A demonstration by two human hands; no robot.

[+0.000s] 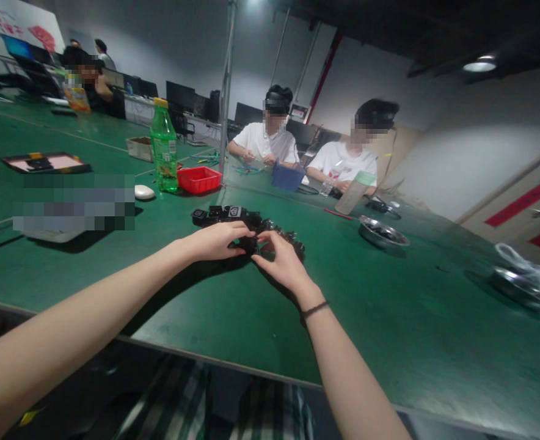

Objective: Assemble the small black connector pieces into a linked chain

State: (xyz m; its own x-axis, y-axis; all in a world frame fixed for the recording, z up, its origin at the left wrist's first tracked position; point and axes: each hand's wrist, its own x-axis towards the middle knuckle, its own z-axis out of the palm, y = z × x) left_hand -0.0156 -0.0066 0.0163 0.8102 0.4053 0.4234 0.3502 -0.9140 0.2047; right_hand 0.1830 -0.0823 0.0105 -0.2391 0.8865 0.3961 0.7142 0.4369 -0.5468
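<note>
My left hand (pixel 219 240) reaches in from the left, its thumb and fingers pinching a small black part (pixel 250 245) just above the green table. My right hand (pixel 281 260), with a dark band on its wrist, is curled round the other side of the same part, thumb and fingertips touching it. The part's exact kind is too small and dark to make out. Directly behind both hands lies a row of black plastic pieces (pixel 226 213), one bearing a white mark. More of these dark pieces (pixel 292 237) continue behind the right hand, partly covered by it.
On the green table (pixel 389 342) stand a green bottle (pixel 164 150), a red bin (pixel 200 180) and a white mouse (pixel 144 192). Metal bowls (pixel 383 233) sit to the right. A blue bin (pixel 288 175) stands before two seated people in white shirts.
</note>
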